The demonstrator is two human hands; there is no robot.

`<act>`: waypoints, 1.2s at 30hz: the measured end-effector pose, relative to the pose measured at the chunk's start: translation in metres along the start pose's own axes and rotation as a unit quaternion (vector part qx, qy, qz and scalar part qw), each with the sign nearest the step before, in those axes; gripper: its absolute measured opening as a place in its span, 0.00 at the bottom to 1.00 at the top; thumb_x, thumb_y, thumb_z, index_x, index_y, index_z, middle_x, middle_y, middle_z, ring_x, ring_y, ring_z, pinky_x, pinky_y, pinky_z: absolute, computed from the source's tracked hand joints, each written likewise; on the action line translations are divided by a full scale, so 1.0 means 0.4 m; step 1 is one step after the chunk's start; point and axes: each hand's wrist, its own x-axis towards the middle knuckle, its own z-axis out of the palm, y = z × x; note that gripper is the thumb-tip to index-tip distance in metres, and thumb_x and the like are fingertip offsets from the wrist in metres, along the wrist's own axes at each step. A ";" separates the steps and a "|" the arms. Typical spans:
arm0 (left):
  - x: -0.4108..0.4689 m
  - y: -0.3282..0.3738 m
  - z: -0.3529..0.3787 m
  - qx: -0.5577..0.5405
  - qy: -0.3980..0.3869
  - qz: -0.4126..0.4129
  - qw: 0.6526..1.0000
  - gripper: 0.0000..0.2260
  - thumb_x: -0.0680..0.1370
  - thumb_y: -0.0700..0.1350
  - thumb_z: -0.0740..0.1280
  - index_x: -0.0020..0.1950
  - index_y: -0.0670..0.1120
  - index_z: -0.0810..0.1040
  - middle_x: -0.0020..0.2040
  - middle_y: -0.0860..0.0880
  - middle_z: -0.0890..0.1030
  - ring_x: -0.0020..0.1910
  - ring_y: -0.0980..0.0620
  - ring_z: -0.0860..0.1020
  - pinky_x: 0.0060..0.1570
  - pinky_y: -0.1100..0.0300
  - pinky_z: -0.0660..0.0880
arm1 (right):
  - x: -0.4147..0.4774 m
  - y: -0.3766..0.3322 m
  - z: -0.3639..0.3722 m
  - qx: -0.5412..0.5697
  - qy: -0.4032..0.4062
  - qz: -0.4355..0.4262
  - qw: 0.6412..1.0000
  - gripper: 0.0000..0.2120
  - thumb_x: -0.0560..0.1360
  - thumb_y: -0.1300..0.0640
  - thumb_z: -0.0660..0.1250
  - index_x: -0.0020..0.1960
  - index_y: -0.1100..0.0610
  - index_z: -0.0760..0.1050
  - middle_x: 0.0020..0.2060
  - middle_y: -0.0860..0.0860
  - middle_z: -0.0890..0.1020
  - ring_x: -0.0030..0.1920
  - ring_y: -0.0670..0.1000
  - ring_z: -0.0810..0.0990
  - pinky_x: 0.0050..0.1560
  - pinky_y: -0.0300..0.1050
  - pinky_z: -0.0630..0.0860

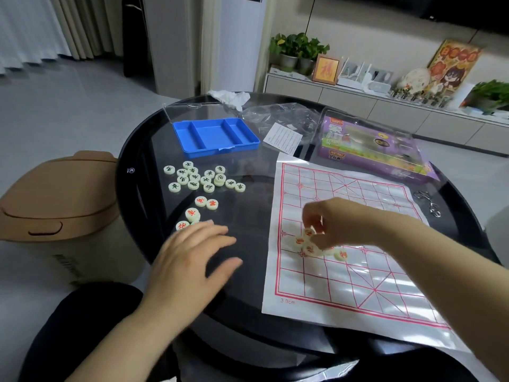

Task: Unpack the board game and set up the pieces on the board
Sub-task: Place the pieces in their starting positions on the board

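A white paper board [358, 271] with a red grid lies on the right of the round black glass table [143, 150]. My right hand [327, 221] hovers over its left part, fingers curled down onto a small heap of red-lettered pieces [300, 242]; one more red piece [341, 254] lies beside it. My left hand [192, 257] lies flat with spread fingers on the table left of the board. Just above its fingertips sit red-lettered pieces [192, 214]. Farther back is a cluster of black-lettered pieces [202, 177].
A blue compartment tray [214, 136] with its clear lid stands at the back of the table. A purple game box [371, 150], a leaflet [283, 137] and a plastic bag lie behind the board. A metal ring puzzle [429, 202] lies right. A brown-lidded bin [55, 197] stands left.
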 end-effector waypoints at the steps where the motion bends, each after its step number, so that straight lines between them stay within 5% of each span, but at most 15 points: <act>1: 0.010 -0.015 -0.011 0.005 -0.001 -0.008 1.000 0.21 0.70 0.58 0.58 0.48 0.46 0.82 0.51 0.51 0.81 0.55 0.54 0.73 0.57 0.62 0.65 | -0.008 0.012 0.011 0.001 -0.009 0.011 1.000 0.07 0.74 0.58 0.65 0.48 0.52 0.67 0.45 0.48 0.73 0.45 0.47 0.72 0.42 0.32 0.70; 6: 0.045 -0.076 -0.054 0.011 -0.018 -0.107 0.994 0.15 0.76 0.42 0.63 0.62 0.45 0.75 0.65 0.49 0.73 0.65 0.51 0.67 0.63 0.61 0.60 | -0.005 0.034 0.020 0.007 -0.017 0.040 0.999 0.14 0.74 0.56 0.65 0.59 0.55 0.69 0.46 0.48 0.72 0.46 0.47 0.71 0.40 0.29 0.67; 10: 0.068 -0.116 -0.063 0.011 -0.069 -0.152 0.986 0.19 0.78 0.41 0.60 0.69 0.46 0.66 0.70 0.50 0.66 0.69 0.50 0.63 0.67 0.57 0.58 | 0.010 0.024 -0.023 0.009 0.007 0.032 0.999 0.17 0.73 0.56 0.66 0.60 0.55 0.69 0.46 0.47 0.72 0.45 0.47 0.71 0.40 0.29 0.67; 16: 0.072 -0.128 -0.052 0.000 -0.031 -0.133 0.991 0.14 0.76 0.38 0.63 0.61 0.42 0.76 0.60 0.45 0.77 0.64 0.48 0.70 0.61 0.65 0.58 | 0.110 -0.102 -0.023 -0.003 0.097 -0.069 0.993 0.12 0.74 0.58 0.64 0.57 0.55 0.73 0.53 0.51 0.77 0.45 0.46 0.71 0.45 0.36 0.68; 19: 0.065 -0.145 -0.051 -0.012 -0.021 -0.116 0.993 0.19 0.74 0.53 0.60 0.58 0.44 0.79 0.56 0.49 0.79 0.58 0.53 0.72 0.59 0.60 0.62 | 0.177 -0.177 -0.011 0.007 0.113 -0.121 0.986 0.16 0.74 0.59 0.63 0.62 0.53 0.71 0.59 0.51 0.72 0.52 0.49 0.73 0.45 0.35 0.64; 23: 0.065 -0.149 -0.057 0.010 -0.052 -0.088 0.995 0.30 0.67 0.59 0.50 0.65 0.50 0.72 0.60 0.61 0.69 0.64 0.54 0.69 0.63 0.59 0.59 | 0.250 -0.233 0.008 0.002 0.121 -0.152 0.981 0.23 0.74 0.60 0.63 0.68 0.51 0.65 0.64 0.52 0.66 0.63 0.53 0.69 0.57 0.43 0.68; 28: 0.102 -0.143 -0.061 0.055 -0.111 -0.043 0.991 0.20 0.75 0.47 0.57 0.68 0.56 0.67 0.72 0.58 0.60 0.69 0.55 0.61 0.66 0.60 0.54 | 0.280 -0.245 0.025 -0.044 0.129 -0.176 0.975 0.21 0.76 0.61 0.58 0.69 0.54 0.65 0.63 0.55 0.68 0.64 0.55 0.66 0.58 0.42 0.63; 30: 0.110 -0.152 -0.063 0.063 -0.116 -0.027 0.991 0.18 0.76 0.44 0.57 0.64 0.54 0.73 0.70 0.57 0.65 0.66 0.53 0.66 0.66 0.56 0.61 | 0.279 -0.244 0.028 -0.055 0.140 -0.185 0.971 0.19 0.77 0.60 0.57 0.67 0.56 0.67 0.61 0.56 0.70 0.62 0.56 0.67 0.57 0.41 0.61; 32: 0.113 -0.164 -0.061 0.070 -0.116 0.019 0.991 0.15 0.72 0.42 0.58 0.53 0.50 0.80 0.56 0.54 0.79 0.55 0.53 0.73 0.51 0.49 0.76 | 0.276 -0.243 0.028 -0.055 0.141 -0.176 0.973 0.17 0.77 0.60 0.56 0.65 0.57 0.69 0.59 0.57 0.71 0.60 0.56 0.69 0.56 0.44 0.64; 34: 0.115 -0.170 -0.060 0.067 -0.108 0.042 0.991 0.14 0.69 0.45 0.56 0.45 0.48 0.80 0.42 0.55 0.81 0.46 0.55 0.71 0.35 0.51 0.79 | 0.273 -0.244 0.027 -0.060 0.139 -0.161 0.975 0.15 0.77 0.60 0.56 0.63 0.58 0.70 0.58 0.57 0.72 0.58 0.56 0.71 0.52 0.45 0.67; 36: 0.120 -0.161 -0.062 0.091 -0.112 0.038 0.989 0.10 0.70 0.44 0.60 0.44 0.48 0.80 0.40 0.55 0.81 0.45 0.54 0.73 0.34 0.50 0.79 | 0.269 -0.242 0.027 -0.066 0.138 -0.150 0.977 0.14 0.77 0.61 0.56 0.62 0.58 0.71 0.57 0.57 0.72 0.57 0.57 0.73 0.50 0.46 0.69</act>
